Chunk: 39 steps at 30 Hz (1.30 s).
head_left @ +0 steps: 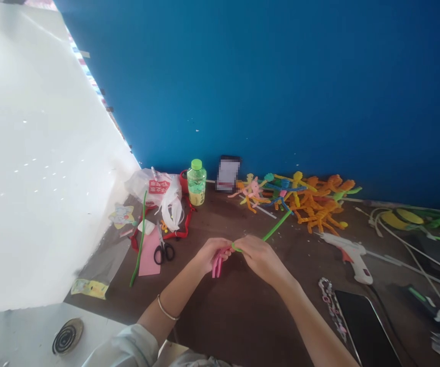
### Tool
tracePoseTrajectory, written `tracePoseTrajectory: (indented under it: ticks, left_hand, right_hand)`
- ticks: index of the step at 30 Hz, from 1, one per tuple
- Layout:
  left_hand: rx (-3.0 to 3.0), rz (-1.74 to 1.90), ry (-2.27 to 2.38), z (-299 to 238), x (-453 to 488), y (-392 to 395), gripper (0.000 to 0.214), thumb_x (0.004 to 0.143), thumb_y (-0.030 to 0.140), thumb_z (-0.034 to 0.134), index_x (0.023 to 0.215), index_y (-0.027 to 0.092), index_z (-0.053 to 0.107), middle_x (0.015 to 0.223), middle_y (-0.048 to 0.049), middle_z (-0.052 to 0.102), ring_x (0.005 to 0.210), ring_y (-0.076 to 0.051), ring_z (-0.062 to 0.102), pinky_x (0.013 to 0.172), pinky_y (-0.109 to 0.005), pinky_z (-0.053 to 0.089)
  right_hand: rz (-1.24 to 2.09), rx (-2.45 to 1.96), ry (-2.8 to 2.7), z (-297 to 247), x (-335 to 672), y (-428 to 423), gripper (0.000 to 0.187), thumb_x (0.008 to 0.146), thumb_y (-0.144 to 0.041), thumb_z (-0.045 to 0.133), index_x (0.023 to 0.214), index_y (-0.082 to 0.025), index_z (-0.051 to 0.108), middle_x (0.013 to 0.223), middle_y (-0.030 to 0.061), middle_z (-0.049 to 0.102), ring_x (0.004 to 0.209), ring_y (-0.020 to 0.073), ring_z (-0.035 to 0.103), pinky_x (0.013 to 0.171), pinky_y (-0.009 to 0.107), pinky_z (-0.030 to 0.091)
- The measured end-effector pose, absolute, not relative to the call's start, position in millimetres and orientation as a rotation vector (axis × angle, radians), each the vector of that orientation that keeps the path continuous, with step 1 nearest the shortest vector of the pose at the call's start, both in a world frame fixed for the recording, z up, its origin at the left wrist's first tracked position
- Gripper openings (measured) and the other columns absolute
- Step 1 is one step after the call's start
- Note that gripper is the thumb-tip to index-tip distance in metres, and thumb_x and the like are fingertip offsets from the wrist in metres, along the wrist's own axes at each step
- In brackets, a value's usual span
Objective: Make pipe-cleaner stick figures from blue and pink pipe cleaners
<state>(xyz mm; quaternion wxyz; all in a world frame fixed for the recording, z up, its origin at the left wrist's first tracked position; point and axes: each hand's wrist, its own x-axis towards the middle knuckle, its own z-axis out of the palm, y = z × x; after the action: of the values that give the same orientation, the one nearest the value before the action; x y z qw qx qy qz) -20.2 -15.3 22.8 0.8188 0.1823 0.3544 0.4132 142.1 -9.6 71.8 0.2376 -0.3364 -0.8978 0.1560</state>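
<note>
Above the dark table (239, 316) my two hands meet, fingertips close together. My left hand (213, 250) is closed on a bent pink pipe cleaner (217, 267), whose legs hang below the fingers. Pinched in my right hand (260, 255) is a bright green pipe cleaner (277, 227). Its long free end slants up and right behind the hand, while its near end reaches the pink piece at the fingertips. My fingers partly hide how the two join there.
Scissors (162, 250) and another green pipe cleaner (139, 244) lie left. Behind stand a bottle (196, 183) and a plastic bag (166, 191). Finished pipe-cleaner figures (315, 201) pile up at the back. To the right are a glue gun (352, 255), cables and a phone (365, 326).
</note>
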Motion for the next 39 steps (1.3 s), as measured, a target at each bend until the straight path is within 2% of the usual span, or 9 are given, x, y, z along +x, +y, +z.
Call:
tracePoseTrajectory:
  ticks: [3,7,9,11,15,25,33,36,39]
  left_hand:
    - [0.815,1.199,0.943,22.8,-18.0,-19.1,0.018,0.067,0.024,0.066,0.078,0.01,0.062,0.062,-0.0034,0.059,0.052,-0.008,0.053,0.047,-0.018,0.041]
    - [1.605,1.421,1.128,20.1,-22.8,-22.4,0.016,0.073,0.023,0.06,0.087,0.017,0.066,0.094,-0.0089,0.062,0.085,-0.016,0.059,0.074,-0.029,0.049]
    - [1.871,1.436,1.147,16.4,-25.4,-23.1,0.018,0.077,0.021,0.056,0.093,0.019,0.065,0.098,-0.0093,0.06,0.088,-0.016,0.059,0.074,-0.028,0.05]
    - [2.031,1.445,1.16,12.7,-26.7,-23.5,0.021,0.08,0.02,0.052,0.099,0.019,0.062,0.096,-0.0091,0.06,0.084,-0.014,0.059,0.07,-0.026,0.051]
    - [2.209,1.369,1.167,10.7,-27.3,-23.6,0.024,0.083,0.019,0.047,0.105,0.019,0.058,0.092,-0.0084,0.06,0.083,-0.014,0.059,0.073,-0.026,0.051]
    - [1.928,1.216,1.078,28.6,-28.7,-24.0,0.021,0.085,0.022,0.04,0.087,0.017,0.06,0.085,-0.0083,0.059,0.079,-0.015,0.056,0.072,-0.026,0.045]
    - [1.597,1.047,1.003,40.2,-34.1,-19.5,0.022,0.08,0.032,0.049,0.074,0.014,0.06,0.075,-0.0057,0.056,0.068,-0.013,0.05,0.063,-0.023,0.038]
    - [1.439,1.05,0.983,37.1,-32.5,-19.1,0.023,0.078,0.035,0.052,0.073,0.013,0.059,0.07,-0.0039,0.055,0.064,-0.011,0.047,0.06,-0.022,0.037]
    - [1.259,1.11,1.11,29.9,-26.1,-20.4,0.024,0.078,0.037,0.052,0.075,0.014,0.057,0.061,0.0005,0.049,0.055,-0.008,0.041,0.053,-0.02,0.033]
  right_hand:
    - [0.537,-1.096,-2.222,65.8,142.4,-6.8,0.013,0.081,-0.012,0.047,0.076,-0.02,0.056,0.073,0.0025,0.062,0.069,0.0152,0.055,0.065,0.026,0.042]
    - [0.6,-1.216,-2.093,66.2,139.4,-7.7,0.008,0.08,-0.017,0.051,0.074,-0.02,0.055,0.072,0.0014,0.062,0.066,0.0147,0.057,0.063,0.025,0.044]
    - [0.607,-1.221,-2.086,68.0,138.3,-8.6,0.008,0.079,-0.016,0.051,0.074,-0.021,0.055,0.072,0.0012,0.062,0.066,0.0146,0.058,0.063,0.025,0.044]
    - [0.608,-1.216,-2.101,69.0,138.2,-8.9,0.009,0.079,-0.015,0.05,0.075,-0.021,0.055,0.072,0.0014,0.061,0.067,0.0147,0.057,0.064,0.025,0.043]
    - [0.573,-1.176,-2.194,68.2,139.8,-9.0,0.014,0.079,-0.01,0.046,0.075,-0.021,0.055,0.073,0.0022,0.06,0.07,0.0156,0.056,0.066,0.026,0.043]
    - [0.379,-0.978,-2.379,75.6,138.5,-13.3,0.026,0.08,-0.004,0.037,0.083,-0.019,0.057,0.076,0.0051,0.062,0.072,0.0175,0.055,0.067,0.03,0.043]
    - [0.381,-0.899,-2.429,82.6,140.3,-9.7,0.025,0.084,-0.01,0.038,0.082,-0.021,0.061,0.073,0.0046,0.063,0.068,0.016,0.055,0.068,0.031,0.043]
    - [0.311,-0.93,-2.426,81.7,140.3,-8.3,0.024,0.085,-0.012,0.039,0.087,-0.021,0.061,0.084,0.0063,0.064,0.077,0.0174,0.057,0.074,0.033,0.044]
    - [0.138,-1.09,-2.349,81.2,137.8,-9.7,0.021,0.085,-0.017,0.042,0.096,-0.021,0.059,0.107,0.0105,0.058,0.093,0.0216,0.055,0.08,0.038,0.044]
